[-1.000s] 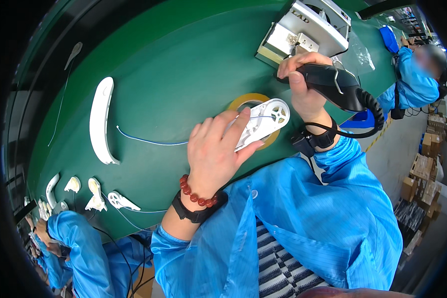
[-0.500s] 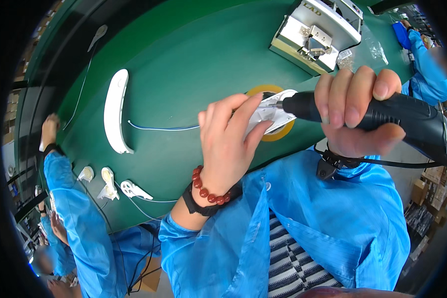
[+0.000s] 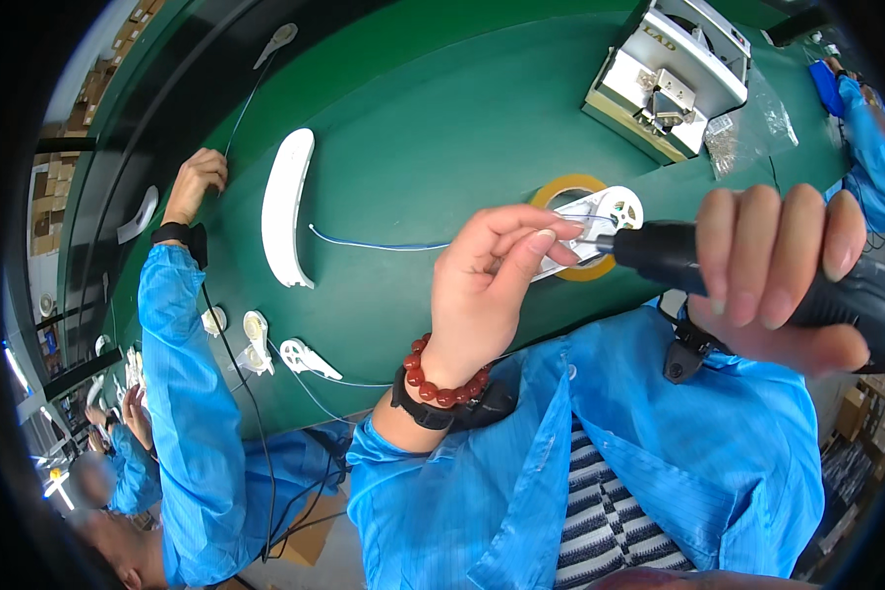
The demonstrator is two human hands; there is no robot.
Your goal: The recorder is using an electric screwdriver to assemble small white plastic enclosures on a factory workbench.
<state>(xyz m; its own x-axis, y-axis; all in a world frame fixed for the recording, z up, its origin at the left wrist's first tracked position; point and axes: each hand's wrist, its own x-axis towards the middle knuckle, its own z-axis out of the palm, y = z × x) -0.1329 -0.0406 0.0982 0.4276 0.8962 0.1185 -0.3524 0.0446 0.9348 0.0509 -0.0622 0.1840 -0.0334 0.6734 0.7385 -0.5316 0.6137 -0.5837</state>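
My right hand [image 3: 777, 275] grips a black electric screwdriver [image 3: 659, 258], its bit pointing left. Beside the bit tip, my left hand [image 3: 506, 270] has thumb and fingers pinched together; whatever is between them is too small to make out. Under the bit and my left fingertips lies a white plastic housing [image 3: 619, 205] with a round, spoked end. It rests on a roll of yellow tape [image 3: 566, 184]. A thin blue-and-white cable [image 3: 379, 245] runs out to the left from behind my left hand.
A curved white cover [image 3: 287, 208] lies to the left on the green table. Small white parts [image 3: 305, 360] with cables sit near its front edge. A screw feeder [image 3: 659, 93] stands at the back right, beside a bag of screws [image 3: 723, 147]. A co-worker's hand [image 3: 199, 179] reaches in at left.
My left fingers have gone from holding the housing to a pinch at the bit tip, and the housing's round end now shows. The whole view has shifted. The co-worker's hand has moved farther over the table.
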